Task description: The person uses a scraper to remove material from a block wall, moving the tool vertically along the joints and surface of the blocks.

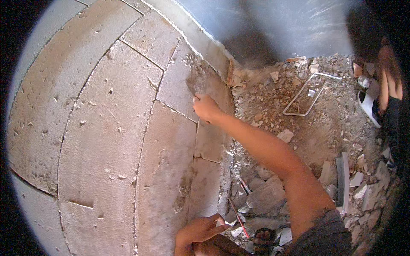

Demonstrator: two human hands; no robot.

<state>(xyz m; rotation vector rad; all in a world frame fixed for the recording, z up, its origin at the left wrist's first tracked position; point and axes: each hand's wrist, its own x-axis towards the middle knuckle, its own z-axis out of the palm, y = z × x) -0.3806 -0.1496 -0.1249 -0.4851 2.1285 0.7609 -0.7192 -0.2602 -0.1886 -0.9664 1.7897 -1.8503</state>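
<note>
My right hand (207, 109) is closed round the handle of a hand tool with a thin grey blade (190, 88); its exact kind is hard to make out. The blade meets the block wall (115, 98) just under a rough, darker patch (197, 70) near the wall's far corner. Most of the handle is hidden inside my fist. Low in the view, my left hand (200, 230) rests over my bent leg beside the wall. Its thumb and fingers are loosely apart, and I see nothing held in them.
Broken rubble (265, 196) covers the floor along the wall. On it lie a bent white frame (301, 113), a thin red stick (239, 217) and a curved grey-white strip (343, 183). My sandalled foot (264, 237) is below. Another person's leg and white sandal (368, 107) are at the right.
</note>
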